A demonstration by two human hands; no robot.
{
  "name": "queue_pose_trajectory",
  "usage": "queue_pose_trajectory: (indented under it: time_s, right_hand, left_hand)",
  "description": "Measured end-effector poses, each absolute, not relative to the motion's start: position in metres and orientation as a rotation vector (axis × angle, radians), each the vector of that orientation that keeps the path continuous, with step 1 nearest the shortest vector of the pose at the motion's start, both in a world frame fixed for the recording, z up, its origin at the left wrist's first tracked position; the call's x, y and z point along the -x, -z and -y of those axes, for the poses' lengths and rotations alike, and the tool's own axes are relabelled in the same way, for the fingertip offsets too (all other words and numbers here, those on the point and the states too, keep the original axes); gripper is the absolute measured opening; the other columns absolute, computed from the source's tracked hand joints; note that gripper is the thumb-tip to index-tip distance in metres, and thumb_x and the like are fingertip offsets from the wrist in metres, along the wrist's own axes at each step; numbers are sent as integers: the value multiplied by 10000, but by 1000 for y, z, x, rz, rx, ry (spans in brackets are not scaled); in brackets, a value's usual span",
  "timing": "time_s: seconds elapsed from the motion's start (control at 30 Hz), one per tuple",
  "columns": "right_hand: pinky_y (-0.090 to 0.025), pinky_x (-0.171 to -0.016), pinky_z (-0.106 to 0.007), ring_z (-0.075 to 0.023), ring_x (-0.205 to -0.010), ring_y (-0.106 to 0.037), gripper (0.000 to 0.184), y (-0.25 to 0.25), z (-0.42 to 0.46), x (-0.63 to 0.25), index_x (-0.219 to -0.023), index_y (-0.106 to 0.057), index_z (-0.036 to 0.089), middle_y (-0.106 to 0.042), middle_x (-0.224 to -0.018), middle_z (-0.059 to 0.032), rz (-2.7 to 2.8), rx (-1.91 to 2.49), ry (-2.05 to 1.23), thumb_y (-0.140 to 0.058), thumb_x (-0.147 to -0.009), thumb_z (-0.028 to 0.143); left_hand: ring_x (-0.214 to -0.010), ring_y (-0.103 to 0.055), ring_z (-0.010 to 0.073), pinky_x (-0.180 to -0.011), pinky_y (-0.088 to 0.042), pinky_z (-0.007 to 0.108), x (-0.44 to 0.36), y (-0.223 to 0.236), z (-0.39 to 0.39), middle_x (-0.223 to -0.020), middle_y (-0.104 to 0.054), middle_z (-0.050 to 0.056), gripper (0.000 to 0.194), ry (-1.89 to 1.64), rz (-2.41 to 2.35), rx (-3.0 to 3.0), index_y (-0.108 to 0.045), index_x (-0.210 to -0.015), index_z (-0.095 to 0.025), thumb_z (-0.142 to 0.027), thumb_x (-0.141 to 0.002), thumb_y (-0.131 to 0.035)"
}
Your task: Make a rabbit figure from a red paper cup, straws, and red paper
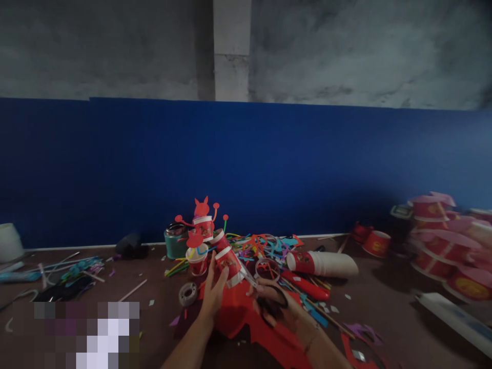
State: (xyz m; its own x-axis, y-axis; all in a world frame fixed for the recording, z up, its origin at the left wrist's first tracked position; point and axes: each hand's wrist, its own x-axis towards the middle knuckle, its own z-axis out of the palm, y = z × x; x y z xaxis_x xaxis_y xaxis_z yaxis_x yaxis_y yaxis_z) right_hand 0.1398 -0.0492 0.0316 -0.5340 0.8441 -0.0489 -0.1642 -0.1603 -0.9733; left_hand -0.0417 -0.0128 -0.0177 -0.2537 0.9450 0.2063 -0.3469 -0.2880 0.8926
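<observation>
My left hand (214,291) is closed around a red-and-white paper cup (227,260), which tilts to the left. In my right hand (282,305) is a pair of scissors (272,303) with black handles; the blades point up and left and meet the cup's right side. Whether they cut into it I cannot tell. Red paper (232,312) lies below both hands. Just behind the held cup stand cup figures with red paper heads, one cat-eared (202,209) and another lower (197,253). A tape roll (188,294) sits left of my left hand.
A stack of paper cups (326,264) lies on its side to the right, near a red tool or case (307,287). Coloured scraps and sticks (265,246) cover the table's middle. Many decorated red cups (442,241) stand far right. A blue panel (246,169) closes off the back.
</observation>
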Motion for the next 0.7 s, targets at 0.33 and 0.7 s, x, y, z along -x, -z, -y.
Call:
queue_pose_trajectory:
  time_s: [0.33,0.7]
  right_hand:
    - [-329,-386,-163,-52,-407,-454,298,-26,39,-139,-712,-584,154,-549,-543,67,1887,1057,-1420,-768,-602,362]
    - [-252,-330,-164,-30,-317,-430,325,-31,50,-133,-791,-555,175,-617,-576,23,1394,833,-1785,-637,-738,486]
  left_hand:
    - [-1270,-472,279,-1044,-402,397,44,4,22,-1320,-581,73,577,-1623,-1013,-1044,-543,-1270,-258,-485,-752,-655]
    - [-1131,-572,268,-907,-494,395,40,24,11,-1281,-539,140,767,-1700,-970,-1170,-358,-1352,-242,-460,-696,-689]
